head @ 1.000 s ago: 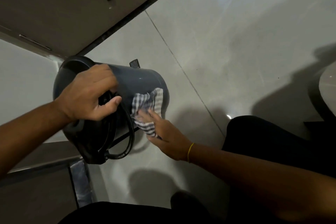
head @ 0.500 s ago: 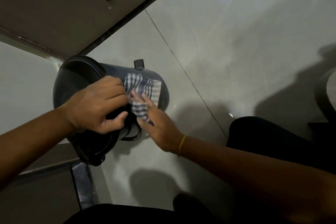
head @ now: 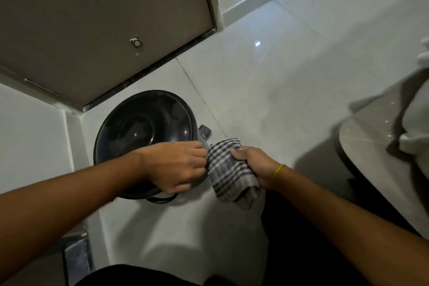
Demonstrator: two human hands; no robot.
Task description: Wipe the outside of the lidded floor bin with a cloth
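Observation:
A dark round floor bin (head: 144, 127) with its glossy lid shut stands upright on the pale tiled floor, seen from above; its pedal (head: 204, 132) sticks out at the right. My left hand (head: 176, 166) grips the bin's near right rim and side. My right hand (head: 253, 163) holds a bunched grey-and-white checked cloth (head: 228, 170) just right of the bin; whether the cloth touches the bin's side is hidden by my left hand.
A brown door (head: 97, 25) with a doorstop (head: 136, 42) closes off the back, a white wall (head: 27, 137) runs along the left. A round pale tabletop (head: 371, 146) with white fabric (head: 415, 123) juts in at right. My dark-clothed legs (head: 290, 227) fill the bottom.
The bin was tilted on its side and the cloth rubbed over its wall; now it stands upright. My right hand has drawn the cloth off to the bin's right, bunched.

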